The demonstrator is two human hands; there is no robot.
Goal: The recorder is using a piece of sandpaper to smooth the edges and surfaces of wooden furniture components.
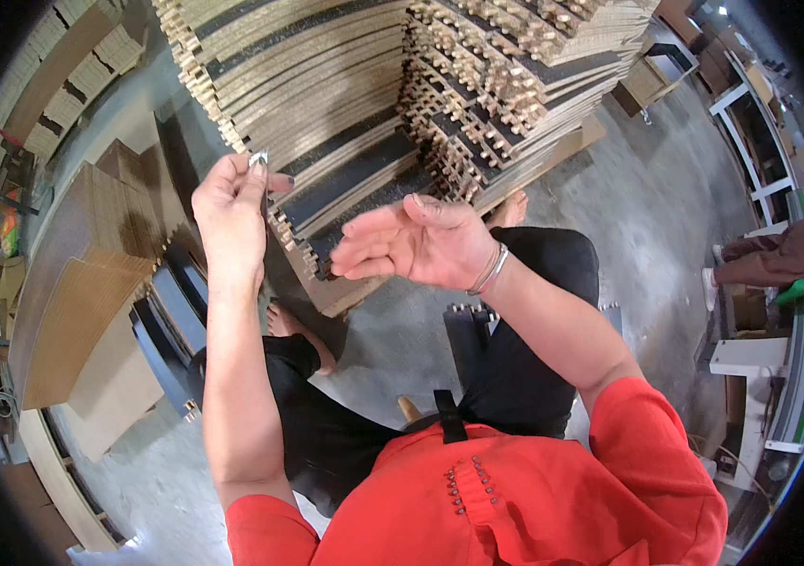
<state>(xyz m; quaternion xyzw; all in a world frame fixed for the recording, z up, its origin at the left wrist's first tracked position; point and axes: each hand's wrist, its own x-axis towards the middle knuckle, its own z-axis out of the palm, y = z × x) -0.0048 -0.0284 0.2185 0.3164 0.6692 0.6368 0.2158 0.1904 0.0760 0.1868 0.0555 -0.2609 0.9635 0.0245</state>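
Item in my left hand (230, 215): one small metal piece (258, 158), silvery and shiny, pinched between thumb and fingertips and raised left of centre, its upper end poking above them. Too small for me to tell its exact shape. Nearest stock: stack of slatted panels (345, 179), tan wooden strips on black backing, piled flat just right of the piece, at the far side.

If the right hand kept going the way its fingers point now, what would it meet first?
The right hand, open with fingers pointing left, would probably meet the left hand, which pinches a small metal piece. Depth is unclear, so it could instead brush the stacked slotted panels behind.
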